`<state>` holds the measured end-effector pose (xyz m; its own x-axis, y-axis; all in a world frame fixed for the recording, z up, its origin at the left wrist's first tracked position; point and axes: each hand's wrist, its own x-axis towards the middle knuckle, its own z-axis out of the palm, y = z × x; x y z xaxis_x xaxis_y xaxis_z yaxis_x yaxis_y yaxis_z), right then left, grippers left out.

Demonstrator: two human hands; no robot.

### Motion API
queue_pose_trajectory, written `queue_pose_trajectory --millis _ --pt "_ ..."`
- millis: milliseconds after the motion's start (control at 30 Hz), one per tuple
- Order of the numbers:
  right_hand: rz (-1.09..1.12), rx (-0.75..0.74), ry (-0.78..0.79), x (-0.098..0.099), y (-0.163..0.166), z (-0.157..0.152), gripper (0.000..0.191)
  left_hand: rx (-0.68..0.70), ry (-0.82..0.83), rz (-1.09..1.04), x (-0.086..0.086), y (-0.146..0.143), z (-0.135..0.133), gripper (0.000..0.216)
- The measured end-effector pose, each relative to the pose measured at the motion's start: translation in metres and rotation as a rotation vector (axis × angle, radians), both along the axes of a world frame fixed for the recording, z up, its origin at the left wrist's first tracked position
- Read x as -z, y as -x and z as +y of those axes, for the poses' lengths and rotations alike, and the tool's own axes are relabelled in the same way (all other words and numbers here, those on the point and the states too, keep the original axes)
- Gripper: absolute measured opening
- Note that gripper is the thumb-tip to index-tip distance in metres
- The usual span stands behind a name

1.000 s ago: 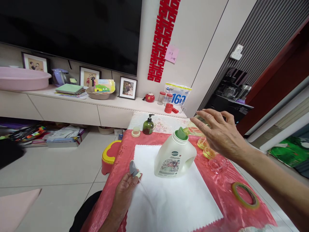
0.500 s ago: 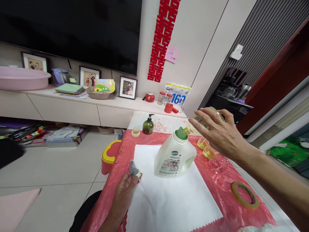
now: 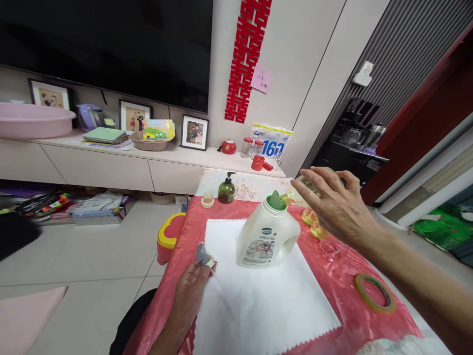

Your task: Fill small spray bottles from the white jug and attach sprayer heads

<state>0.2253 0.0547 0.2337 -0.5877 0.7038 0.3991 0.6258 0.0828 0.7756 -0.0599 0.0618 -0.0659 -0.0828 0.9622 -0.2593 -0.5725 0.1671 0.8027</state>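
Note:
A white detergent jug [image 3: 267,235] with a green spout stands on a white cloth [image 3: 254,291] over a red table cover [image 3: 343,288]. My right hand [image 3: 334,204] is wrapped around a small clear bottle [image 3: 301,190], tipped sideways with its neck at the jug's green spout. My left hand [image 3: 192,288] rests at the cloth's left edge, pinching a small grey pump cap [image 3: 203,255] with a thin clear tube trailing over the cloth.
Small yellow-rimmed glass jars [image 3: 314,224], a clear dish [image 3: 331,249] and a tape roll [image 3: 371,292] lie right of the jug. A green pump bottle [image 3: 226,190] and a small lid [image 3: 207,199] stand at the far table end. A yellow-red stool [image 3: 168,236] sits on the floor.
My right hand has kept the small bottle tipped at the jug's spout, shifting only slightly. The view has drifted a little. My left hand has stayed in place.

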Motion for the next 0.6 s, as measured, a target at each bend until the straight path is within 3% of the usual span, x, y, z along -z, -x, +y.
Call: queue_pose_trajectory --millis 167,300,400,600 --pt "0.359 -0.033 -0.003 0.009 -0.027 -0.021 0.051 -0.003 -0.043 -0.048 -0.013 0.000 -0.003 0.052" --pt "0.721 -0.076 0.160 0.033 -0.038 -0.057 0.067 0.003 -0.055 -0.150 -0.021 0.000 -0.005 0.050" --pt "0.841 -0.051 0.305 0.075 -0.034 -0.087 0.072 0.019 -0.034 -0.179 -0.022 0.004 -0.005 0.046" --pt "0.842 -0.076 0.439 0.175 -0.012 -0.125 0.054 0.092 0.002 -0.205 -0.027 0.012 -0.002 0.032"
